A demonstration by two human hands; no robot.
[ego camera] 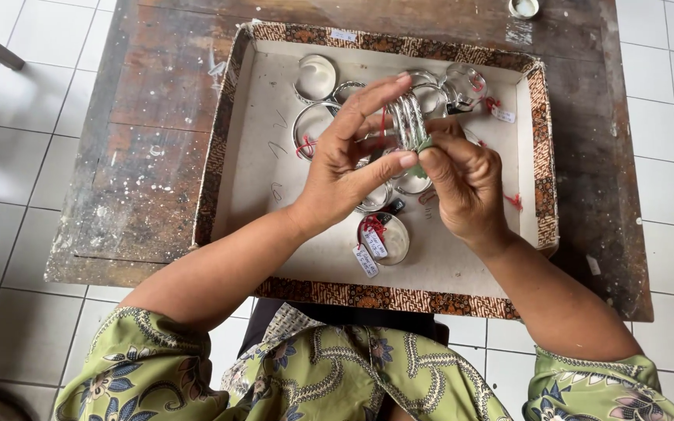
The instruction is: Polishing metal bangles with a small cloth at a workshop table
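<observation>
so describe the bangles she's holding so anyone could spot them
On the worn wooden table sits a shallow tray with a patterned border, holding silver bangles. The stack of bangles is above it, pinched between the left hand and right hand, the only ones lifted.

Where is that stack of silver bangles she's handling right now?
In the head view the stack of silver bangles is held up between the left hand and the right hand, above the middle of the patterned tray where other bangles lie.

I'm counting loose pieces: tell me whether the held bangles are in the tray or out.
Out. The stack of silver bangles is lifted above the tray, pinched between the left hand and right hand.
</observation>
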